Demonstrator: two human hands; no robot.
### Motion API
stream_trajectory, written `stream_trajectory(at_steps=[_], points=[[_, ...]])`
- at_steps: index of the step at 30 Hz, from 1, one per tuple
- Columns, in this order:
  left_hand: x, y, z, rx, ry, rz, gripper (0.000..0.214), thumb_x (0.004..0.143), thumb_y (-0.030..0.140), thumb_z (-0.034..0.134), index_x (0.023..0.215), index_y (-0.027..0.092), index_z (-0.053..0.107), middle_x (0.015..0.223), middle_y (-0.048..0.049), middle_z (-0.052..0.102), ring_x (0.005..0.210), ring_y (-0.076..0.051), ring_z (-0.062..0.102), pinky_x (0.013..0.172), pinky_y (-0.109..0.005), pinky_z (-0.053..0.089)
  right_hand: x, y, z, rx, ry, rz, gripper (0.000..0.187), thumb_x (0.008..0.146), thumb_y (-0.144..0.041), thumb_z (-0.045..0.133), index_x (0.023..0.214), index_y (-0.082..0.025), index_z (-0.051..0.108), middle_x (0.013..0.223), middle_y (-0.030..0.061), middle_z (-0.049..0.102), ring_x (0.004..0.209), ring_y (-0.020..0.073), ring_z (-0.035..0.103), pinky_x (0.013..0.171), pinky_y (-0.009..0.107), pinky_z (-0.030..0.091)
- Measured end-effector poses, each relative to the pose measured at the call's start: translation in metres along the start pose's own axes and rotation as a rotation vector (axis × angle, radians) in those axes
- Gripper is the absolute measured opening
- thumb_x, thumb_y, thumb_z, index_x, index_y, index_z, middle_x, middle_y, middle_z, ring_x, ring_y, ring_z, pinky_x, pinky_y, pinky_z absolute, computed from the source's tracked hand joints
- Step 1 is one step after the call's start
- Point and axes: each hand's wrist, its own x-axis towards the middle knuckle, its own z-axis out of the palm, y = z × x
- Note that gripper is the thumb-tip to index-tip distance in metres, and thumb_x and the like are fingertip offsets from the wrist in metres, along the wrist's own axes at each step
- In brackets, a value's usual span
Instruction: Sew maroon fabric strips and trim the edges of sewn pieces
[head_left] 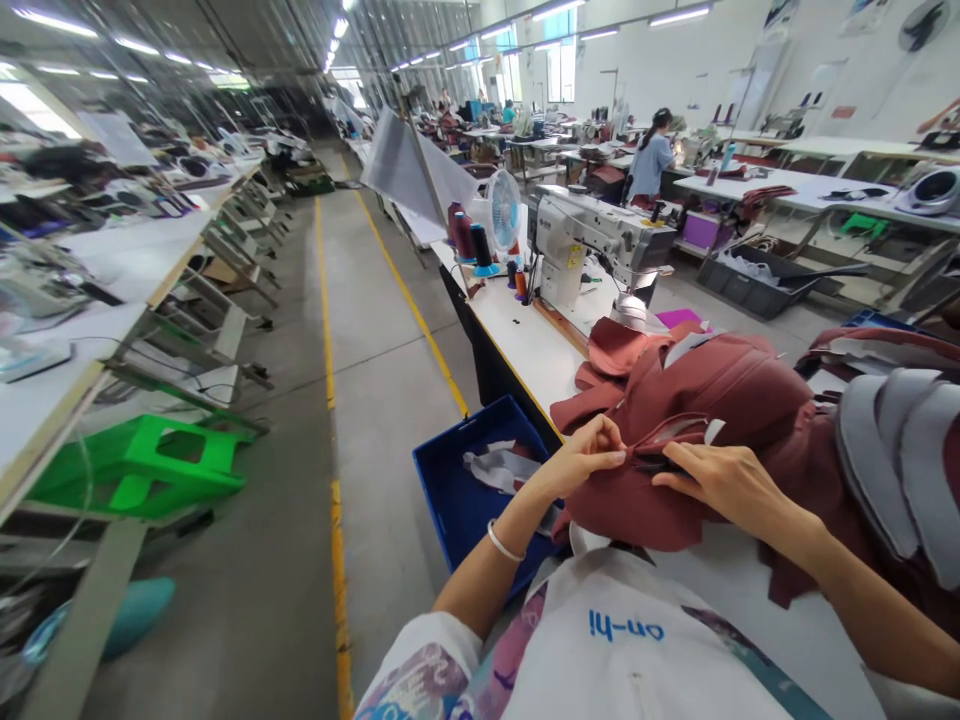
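Observation:
A heap of reddish-brown, leather-like sewn pieces (720, 390) lies in front of me on the white sewing table. My left hand (592, 455), with a white bangle at the wrist, pinches a narrow seam edge of one piece between thumb and fingertips. Just to its right, my right hand (720, 485) is closed around a small dark tool (656, 464). Fingers cover most of that tool, so its exact kind is unclear. A looped strip (675, 425) of the same reddish material stands up between the hands.
Beyond the heap stands a sewing machine (570, 245), beside thread cones (480, 245) and a small fan (503, 210). Below the table's left edge is a blue crate (442, 500) with scraps. Grey-lined curved pieces (892, 450) are stacked at right. A person (651, 165) works farther off.

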Motion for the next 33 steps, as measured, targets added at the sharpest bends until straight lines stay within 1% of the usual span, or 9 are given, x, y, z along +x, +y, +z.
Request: stream_trajectory(at_steps=[7,11,17,20,23,26,28,29,33], points=[[0.001,0.003,0.008,0.025,-0.050,0.010,0.040,0.069,0.035,0.078,0.089,0.017,0.047,0.081,0.0006,0.058,0.072,-0.010,0.052,0.069,-0.022,0.034,0.007,0.002,-0.008,-0.060,0.020,-0.146,0.033,0.097,-0.048,0.043,0.091,-0.020,0.060,0.073,0.0001,0.067,0.062,0.0128,0.062,0.053,0.026,0.031],[-0.002,0.007,0.011,0.018,-0.055,-0.019,0.042,0.067,0.035,0.079,0.088,0.018,0.046,0.077,0.0007,0.059,0.068,-0.010,0.051,0.065,-0.022,0.033,0.004,0.003,-0.015,0.029,0.023,-0.114,0.032,0.098,-0.044,0.043,0.087,-0.020,0.060,0.066,-0.0006,0.064,0.057,0.0121,0.060,0.051,0.024,0.030],[-0.009,0.011,0.004,0.008,0.023,0.040,0.044,0.068,0.037,0.079,0.089,0.018,0.046,0.081,-0.0005,0.061,0.068,-0.010,0.053,0.066,-0.022,0.035,-0.014,0.011,-0.005,0.265,0.237,0.462,0.035,0.091,-0.055,0.047,0.093,-0.020,0.051,0.064,-0.0008,0.060,0.050,0.0155,0.058,0.048,0.023,0.038],[-0.011,0.015,0.000,0.103,0.071,0.158,0.037,0.074,0.040,0.075,0.085,0.017,0.047,0.083,-0.0022,0.061,0.073,-0.012,0.056,0.070,-0.024,0.039,-0.009,0.001,0.007,0.578,0.261,0.585,0.040,0.078,-0.058,0.064,0.086,-0.022,0.048,0.062,-0.0043,0.053,0.051,0.0145,0.054,0.049,0.023,0.042],[-0.014,0.016,0.002,0.303,0.197,0.359,0.028,0.086,0.044,0.062,0.090,0.017,0.053,0.101,-0.0093,0.064,0.099,-0.020,0.060,0.089,-0.032,0.044,0.012,-0.016,0.008,0.906,0.447,0.681,0.041,0.075,-0.051,0.070,0.080,-0.023,0.040,0.058,-0.0087,0.041,0.043,0.0100,0.043,0.043,0.022,0.038],[-0.018,0.001,0.012,0.623,0.237,0.543,0.064,0.072,0.053,0.073,0.123,0.019,0.052,0.141,-0.0159,0.045,0.133,-0.031,0.040,0.110,-0.045,0.031,0.041,-0.032,-0.001,0.895,0.660,0.717,0.042,0.073,-0.044,0.074,0.076,-0.022,0.038,0.062,-0.0082,0.036,0.047,0.0079,0.038,0.045,0.021,0.036],[-0.019,-0.018,0.019,0.787,0.242,0.573,0.106,0.054,0.053,0.085,0.141,0.019,0.036,0.151,-0.0182,0.031,0.139,-0.036,0.029,0.114,-0.051,0.026,0.060,-0.042,-0.008,0.821,0.737,0.660,0.040,0.074,-0.042,0.073,0.074,-0.021,0.039,0.067,-0.0063,0.037,0.055,0.0083,0.039,0.053,0.021,0.039],[-0.019,-0.028,0.021,0.810,0.289,0.564,0.110,0.053,0.051,0.086,0.143,0.018,0.032,0.150,-0.0189,0.033,0.137,-0.036,0.033,0.113,-0.051,0.027,0.068,-0.047,-0.010,0.809,0.751,0.621,0.039,0.076,-0.041,0.072,0.073,-0.021,0.039,0.068,-0.0059,0.036,0.057,0.0085,0.039,0.056,0.021,0.039],[-0.015,-0.050,0.016,0.608,0.608,0.504,0.035,0.085,0.033,0.059,0.116,0.016,0.058,0.105,-0.0085,0.067,0.093,-0.022,0.062,0.085,-0.036,0.049,0.085,-0.061,-0.010,0.824,0.627,0.398,0.032,0.087,-0.039,0.061,0.075,-0.022,0.036,0.066,-0.0064,0.035,0.053,0.0079,0.038,0.053,0.019,0.039]])
